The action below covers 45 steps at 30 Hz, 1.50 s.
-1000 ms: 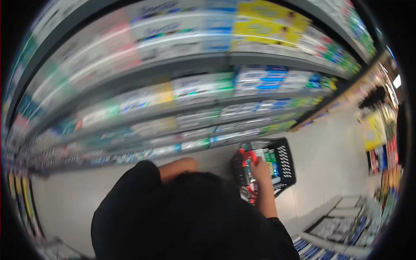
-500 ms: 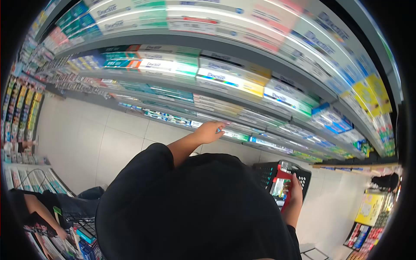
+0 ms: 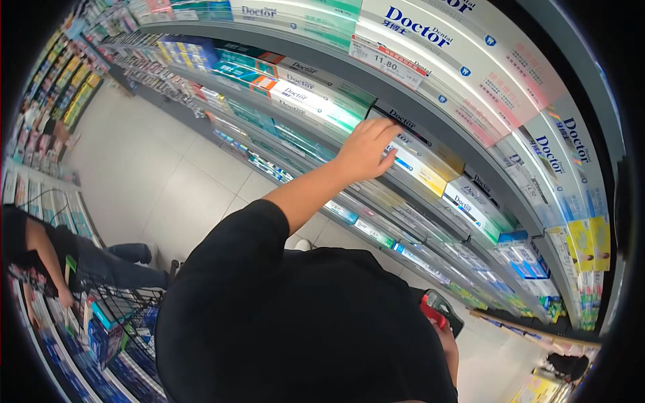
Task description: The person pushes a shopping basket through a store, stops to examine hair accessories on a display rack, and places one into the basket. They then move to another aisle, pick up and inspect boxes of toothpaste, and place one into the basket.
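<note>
My left hand (image 3: pixel 368 149) reaches up to a middle shelf. Its fingers curve over the end of the Doctor toothpaste boxes (image 3: pixel 430 176) that have a yellow end, thumb held apart from the fingers at the front. Just left of it lie white-and-green Doctor toothpaste boxes (image 3: pixel 316 101). Low on the right, my right hand (image 3: pixel 446 342) is closed round the red handle of a dark shopping basket (image 3: pixel 455 324), most of which my black shirt hides.
Above runs a shelf of larger Doctor boxes with a price tag (image 3: pixel 388 64). Lower shelves hold more boxes (image 3: pixel 376 234). At the left stands another person (image 3: pixel 50 252) with a wire basket (image 3: pixel 131 312) of boxes. Pale tiled floor (image 3: pixel 158 158) lies between the shelves.
My left hand has risen from a lower shelf to the toothpaste boxes on a middle shelf. The view has turned, and the basket shows less at the lower right.
</note>
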Available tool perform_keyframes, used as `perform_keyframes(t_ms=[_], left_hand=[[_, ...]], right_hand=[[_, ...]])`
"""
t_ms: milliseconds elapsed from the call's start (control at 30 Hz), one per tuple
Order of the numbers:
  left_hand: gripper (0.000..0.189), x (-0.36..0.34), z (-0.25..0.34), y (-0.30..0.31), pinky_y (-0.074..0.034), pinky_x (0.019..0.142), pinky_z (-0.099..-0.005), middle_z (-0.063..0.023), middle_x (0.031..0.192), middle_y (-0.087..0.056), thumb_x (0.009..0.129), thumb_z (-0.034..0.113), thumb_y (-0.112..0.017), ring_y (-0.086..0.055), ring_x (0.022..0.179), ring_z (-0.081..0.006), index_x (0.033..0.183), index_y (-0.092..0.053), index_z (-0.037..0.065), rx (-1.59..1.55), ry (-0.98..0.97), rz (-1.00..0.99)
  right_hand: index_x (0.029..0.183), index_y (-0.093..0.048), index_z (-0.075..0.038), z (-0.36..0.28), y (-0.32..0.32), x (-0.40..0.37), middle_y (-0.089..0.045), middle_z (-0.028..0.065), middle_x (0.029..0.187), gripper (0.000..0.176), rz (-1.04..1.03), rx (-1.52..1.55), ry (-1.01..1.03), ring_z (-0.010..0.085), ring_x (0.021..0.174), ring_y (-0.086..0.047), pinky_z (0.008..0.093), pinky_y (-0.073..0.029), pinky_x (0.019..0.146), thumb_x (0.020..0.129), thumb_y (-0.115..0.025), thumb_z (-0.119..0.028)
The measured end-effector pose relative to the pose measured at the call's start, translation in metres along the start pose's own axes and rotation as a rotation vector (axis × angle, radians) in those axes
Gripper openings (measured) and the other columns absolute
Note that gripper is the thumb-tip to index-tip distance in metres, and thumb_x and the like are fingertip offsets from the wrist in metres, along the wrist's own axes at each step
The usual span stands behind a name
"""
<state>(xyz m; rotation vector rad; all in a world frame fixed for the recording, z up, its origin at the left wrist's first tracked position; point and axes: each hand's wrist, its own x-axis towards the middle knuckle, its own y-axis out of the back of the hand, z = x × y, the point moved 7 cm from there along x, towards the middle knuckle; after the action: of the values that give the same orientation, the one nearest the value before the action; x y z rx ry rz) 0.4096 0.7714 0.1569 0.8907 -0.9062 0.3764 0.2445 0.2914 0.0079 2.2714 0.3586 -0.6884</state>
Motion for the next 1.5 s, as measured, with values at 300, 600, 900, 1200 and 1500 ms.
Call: perform_keyframes(t_ms=[300,600,900,1200,1500], left_hand=[[0.044,0.016,-0.02,-0.056,-0.027,0.106,-0.0422,-0.0123,0.121,-0.052,0.076,0.019,-0.063,-0.042,0.121,-0.0277,0.116,-0.055,0.005,0.499,0.111,-0.246],[0.039,0.017,-0.016,-0.057,-0.029,0.103,-0.0427,-0.0078,0.113,-0.056,0.07,0.015,-0.069,-0.046,0.116,-0.0251,0.106,-0.058,0.005,0.55,0.14,-0.162],[0.058,0.011,0.007,-0.031,-0.031,0.099,-0.042,-0.0079,0.113,-0.052,0.065,0.02,-0.073,-0.047,0.111,-0.0258,0.118,-0.052,0.007,0.566,0.126,-0.174],[0.055,-0.096,0.079,0.033,-0.029,0.097,-0.042,-0.0054,0.116,-0.054,0.063,0.012,-0.074,-0.047,0.116,-0.022,0.114,-0.052,0.014,0.329,0.297,-0.198],[0.051,-0.172,0.108,0.082,-0.047,0.083,-0.0393,-0.0107,0.106,-0.063,0.062,0.021,-0.079,-0.059,0.099,-0.0303,0.108,-0.061,0.007,-0.068,0.673,-0.393]], right_hand=[[0.093,-0.066,0.002,-0.054,0.006,0.029,-0.059,0.0313,0.097,0.059,-0.288,-0.81,-0.003,0.0393,0.1,-0.058,0.0433,-0.047,0.085,0.074,-0.058,-0.053],[0.099,-0.06,0.002,-0.044,0.009,0.039,-0.059,0.0286,0.1,0.05,-0.22,-0.891,0.287,0.0394,0.1,-0.058,0.0431,-0.046,0.084,0.076,-0.06,-0.042],[0.115,-0.049,0.002,-0.046,0.006,0.055,-0.059,0.0274,0.106,0.055,-0.179,-0.843,0.374,0.04,0.102,-0.057,0.0428,-0.046,0.086,0.079,-0.063,-0.036],[0.14,-0.026,-0.001,-0.16,-0.055,0.075,-0.051,0.021,0.124,0.079,-0.097,0.016,0.618,0.0321,0.11,-0.054,0.0398,-0.043,0.091,0.082,-0.067,-0.036],[0.119,-0.043,-0.005,-0.238,-0.087,0.037,-0.053,0.008,0.107,0.057,-0.357,0.306,0.843,0.0169,0.099,-0.054,0.0284,-0.043,0.087,0.071,-0.072,-0.007]])
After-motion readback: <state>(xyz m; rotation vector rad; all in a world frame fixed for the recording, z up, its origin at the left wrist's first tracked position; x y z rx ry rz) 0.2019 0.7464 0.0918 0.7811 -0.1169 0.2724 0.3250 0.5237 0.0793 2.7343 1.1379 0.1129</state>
